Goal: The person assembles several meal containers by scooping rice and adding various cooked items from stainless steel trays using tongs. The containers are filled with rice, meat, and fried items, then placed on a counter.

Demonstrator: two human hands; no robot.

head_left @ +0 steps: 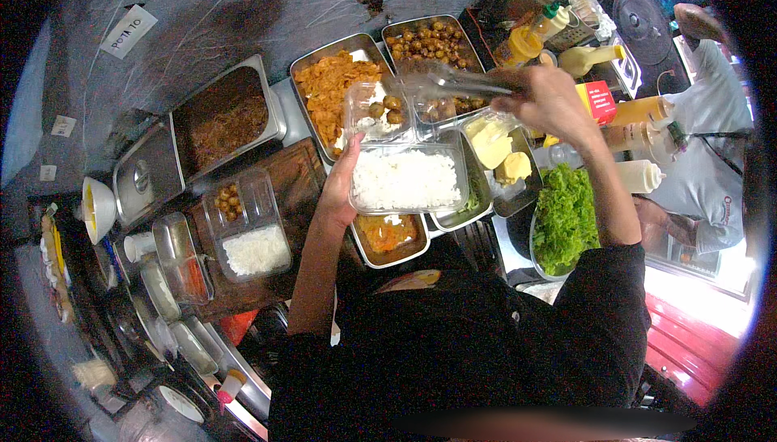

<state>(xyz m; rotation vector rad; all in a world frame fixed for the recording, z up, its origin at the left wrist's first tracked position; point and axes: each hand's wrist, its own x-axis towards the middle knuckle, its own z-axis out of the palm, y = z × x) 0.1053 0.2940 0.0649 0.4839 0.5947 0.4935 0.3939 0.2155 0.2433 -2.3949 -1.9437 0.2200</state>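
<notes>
My left hand [338, 187] grips the left side of a clear divided plastic container [356, 110]. White rice [409, 180] fills its near compartment, and a few small brown potatoes [390, 110] lie in a far one. My right hand [550, 102] is closed around metal tongs [473, 82], blurred by motion. Their tips point left, over the container's far right side and the near part of a steel tray of round browned potatoes [429, 41]. Whether the tongs hold anything is too blurred to tell.
Beside the potatoes is a tray of orange slices [324, 90]. Another clear container [257, 199] with rice and potatoes sits on a wooden board [301, 171] at left. Lettuce [562, 219], butter-yellow blocks [492, 142] and sauce bottles [635, 176] stand right. Another person [704, 191] is at far right.
</notes>
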